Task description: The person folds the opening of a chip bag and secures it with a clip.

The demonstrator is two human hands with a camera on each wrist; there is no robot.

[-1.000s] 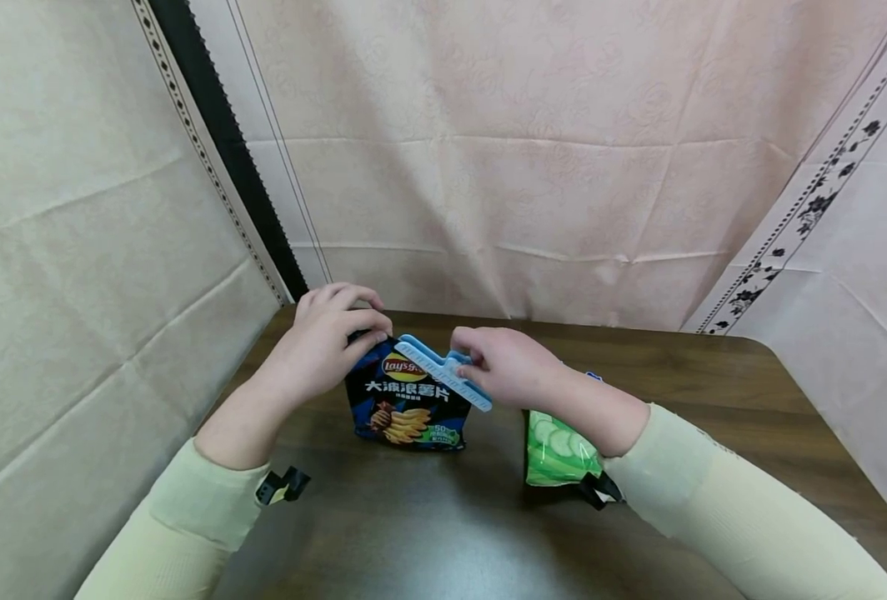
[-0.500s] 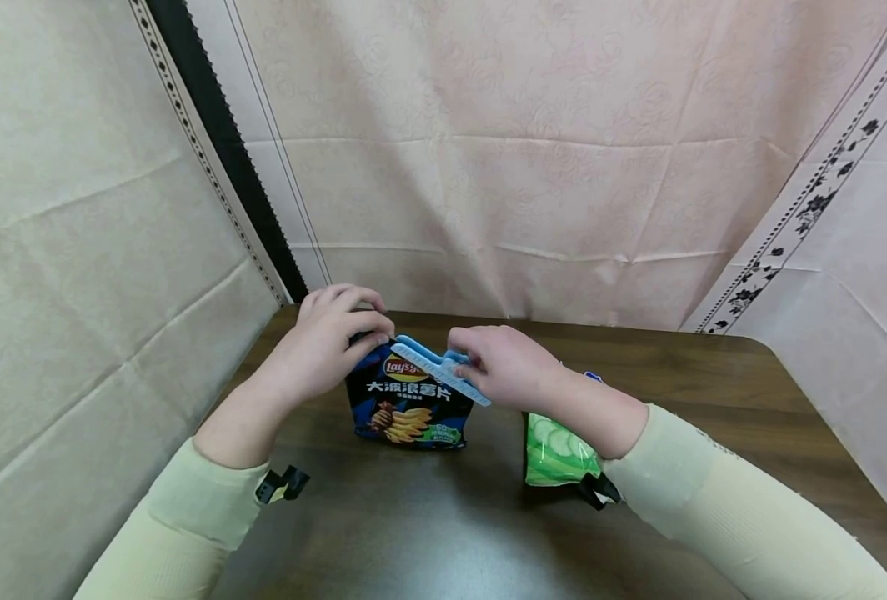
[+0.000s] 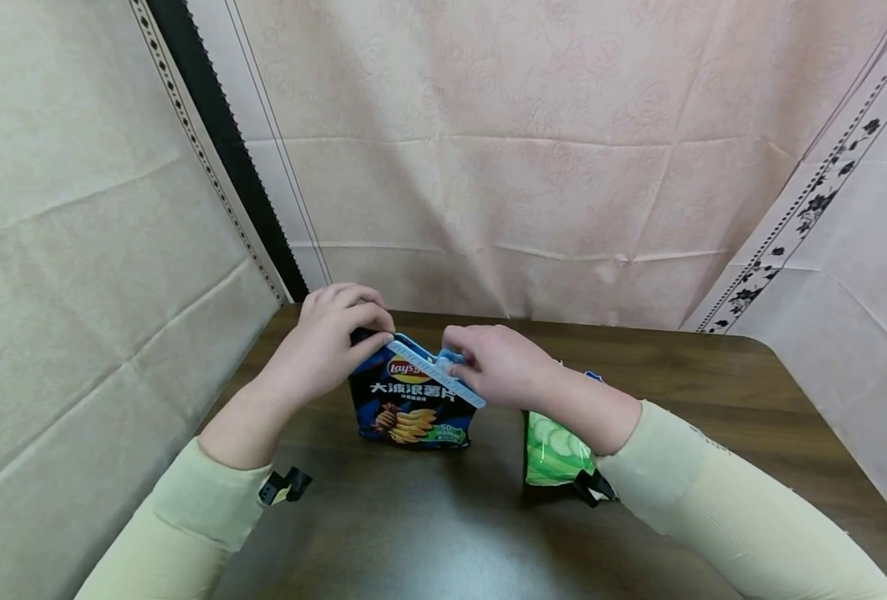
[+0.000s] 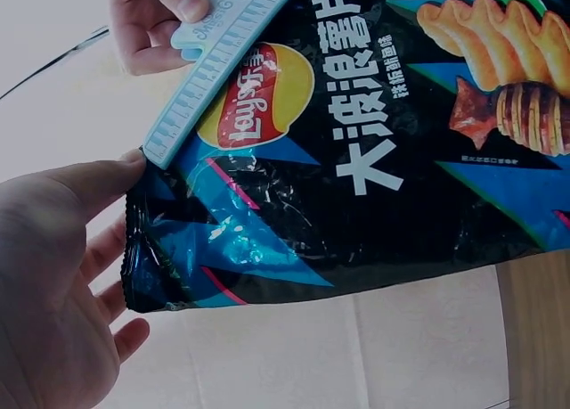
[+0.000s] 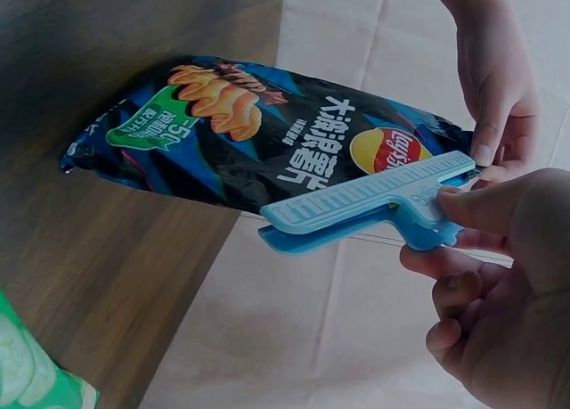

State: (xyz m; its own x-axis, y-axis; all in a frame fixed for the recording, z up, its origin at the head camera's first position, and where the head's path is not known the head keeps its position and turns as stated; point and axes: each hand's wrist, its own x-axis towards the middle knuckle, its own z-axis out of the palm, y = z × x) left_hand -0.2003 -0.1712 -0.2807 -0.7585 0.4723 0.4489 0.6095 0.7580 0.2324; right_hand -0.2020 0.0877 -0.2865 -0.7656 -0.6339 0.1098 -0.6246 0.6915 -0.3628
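Note:
A black and blue Lay's chip bag [image 3: 413,421] stands on the table, its printed front towards me. My left hand [image 3: 331,337] pinches the bag's upper left corner, with the thumb in front, as the left wrist view shows. Between thumb and fingers my right hand [image 3: 499,364] grips the handle of a light blue bag clip [image 3: 438,374]. The clip lies slanted across the bag's top edge, one bar over the front. In the right wrist view the clip's bars [image 5: 374,195] stand apart at the end away from the left hand.
A green chip bag [image 3: 558,450] lies on the wooden table [image 3: 383,517], partly under my right forearm. Pale cloth walls [image 3: 488,167] rise behind the table and on both sides. A black strap end [image 3: 284,486] hangs from each sleeve cuff.
My right hand has shifted slightly left with the bag clip, whose bar now lies further over the bag's top. The chip bag has moved slightly right. My left hand keeps its pinch.

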